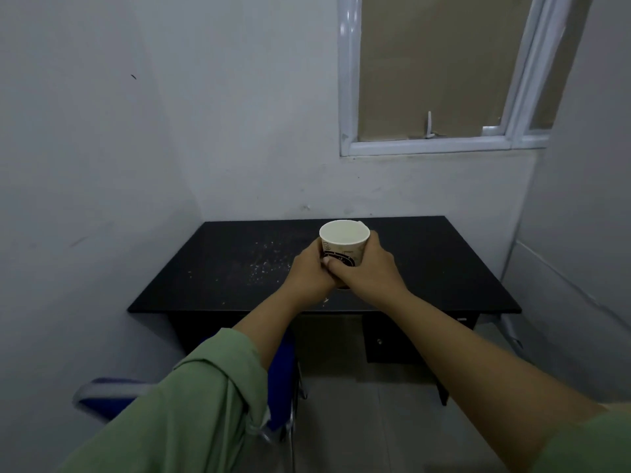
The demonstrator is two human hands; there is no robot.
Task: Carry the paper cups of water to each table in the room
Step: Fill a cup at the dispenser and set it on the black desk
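Both hands wrapped around paper cup (344,249): left hand (309,271) and right hand (367,269) clasping its sides, cup upright over near-middle of black table (444,268); contact with tabletop unclear. Risks: squeezing soft wall slops water; uneven release tips cup; blue chair (280,370) near left could catch sleeve

Hidden and cut-off parts
Cup (344,247) base and lower wall covered by both hands; water level unreadable. Chair (112,397) blurred, mostly behind left sleeve (191,414). Window (440,73) top cut off.
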